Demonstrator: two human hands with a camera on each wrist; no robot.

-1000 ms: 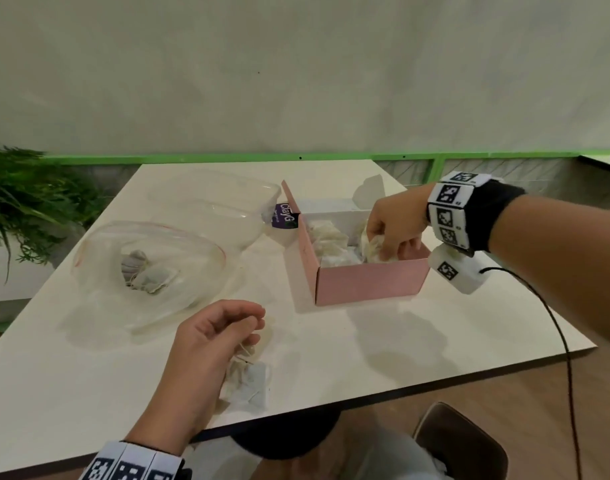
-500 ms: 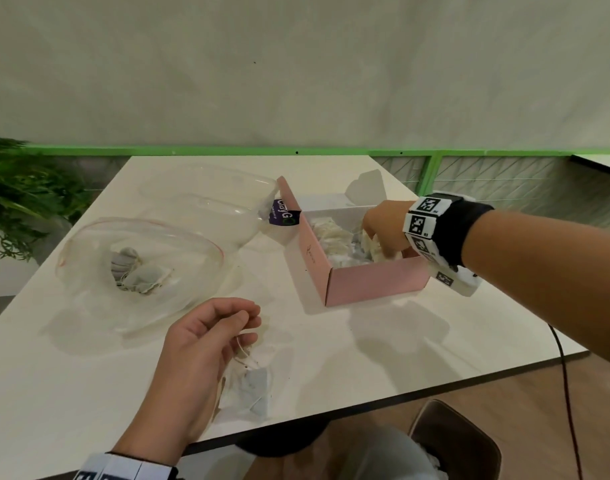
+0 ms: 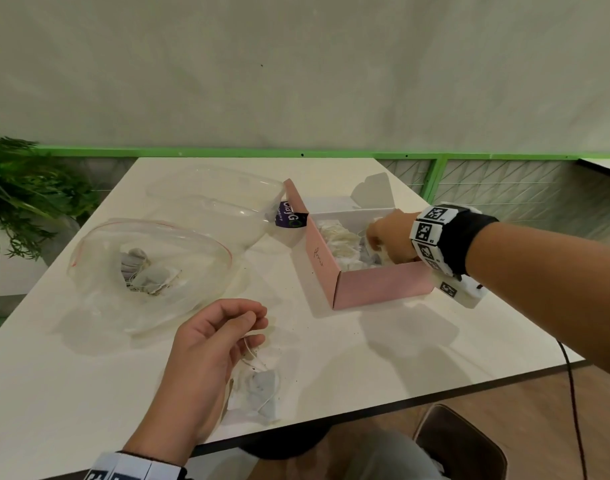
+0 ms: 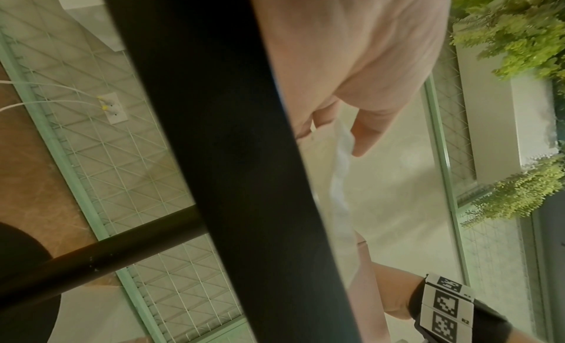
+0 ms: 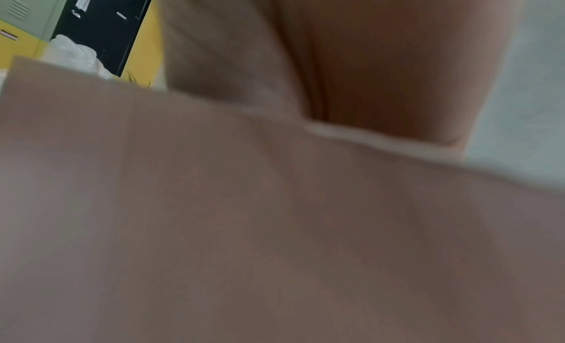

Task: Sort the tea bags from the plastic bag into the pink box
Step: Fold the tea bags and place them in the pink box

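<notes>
White table [image 3: 331,368] with a dark edge, plain pale wall [image 3: 296,71] straight ahead beyond both hands. Green rail [image 3: 227,153] runs along its base, wire mesh [image 3: 504,181] past the right hand, leafy plant [image 3: 23,188] off left, brown floor [image 3: 539,403] below.

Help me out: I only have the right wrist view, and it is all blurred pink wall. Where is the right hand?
Observer: The right hand is inside the pink box, fingers down among the boxed tea bags. I cannot tell if it grips one.
Operator: What is the left hand doing?
Observer: The left hand pinches the string of a single tea bag near the front edge of the table.
Operator: Is anything left in the plastic bag?
Observer: Yes, the plastic bag holds a few unsorted tea bags.
</notes>
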